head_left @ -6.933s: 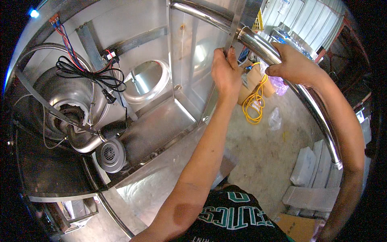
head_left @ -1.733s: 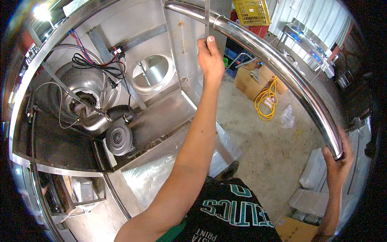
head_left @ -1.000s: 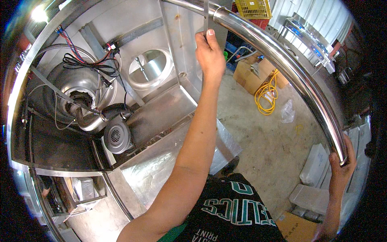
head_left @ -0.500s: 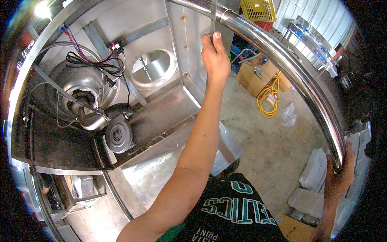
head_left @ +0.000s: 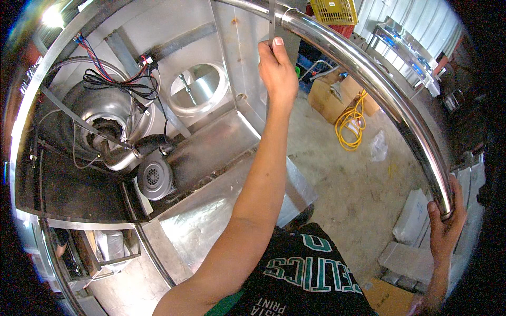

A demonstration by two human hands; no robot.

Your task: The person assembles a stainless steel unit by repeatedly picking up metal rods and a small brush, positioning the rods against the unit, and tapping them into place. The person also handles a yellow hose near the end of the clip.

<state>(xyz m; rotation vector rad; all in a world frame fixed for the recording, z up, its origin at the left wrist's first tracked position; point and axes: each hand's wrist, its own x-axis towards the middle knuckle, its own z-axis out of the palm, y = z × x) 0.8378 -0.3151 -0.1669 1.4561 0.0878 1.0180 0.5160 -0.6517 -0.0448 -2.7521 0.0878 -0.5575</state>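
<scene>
My left hand (head_left: 278, 73) is closed around a narrow upright metal bar (head_left: 272, 27), with the thumb pointing up. At the right, my right hand (head_left: 447, 226) grips the lower end of a long polished steel pipe (head_left: 380, 87), thumb on one side and fingers on the other. The pipe looks curved in this view and runs up past the bar at the top; a collar (head_left: 289, 17) shows near there. To the left stands a large open metal housing (head_left: 208, 142). Inside are a round blower (head_left: 155, 176), a bundle of black cable (head_left: 118, 84) and a round opening with a shiny rim (head_left: 197, 90).
On the concrete floor are cardboard boxes (head_left: 329, 97), a coiled yellow cord (head_left: 350, 126) and a clear plastic bag (head_left: 378, 146). A yellow crate (head_left: 334, 11) stands behind. Wrapped packages (head_left: 411, 218) lie near my right hand. Bottom left, part of another person's hand (head_left: 61, 248) shows.
In the view, the bar, the pipe and my left hand have shifted slightly left and up. The pipe's lower end sits a little higher, and my right thumb shows more clearly.
</scene>
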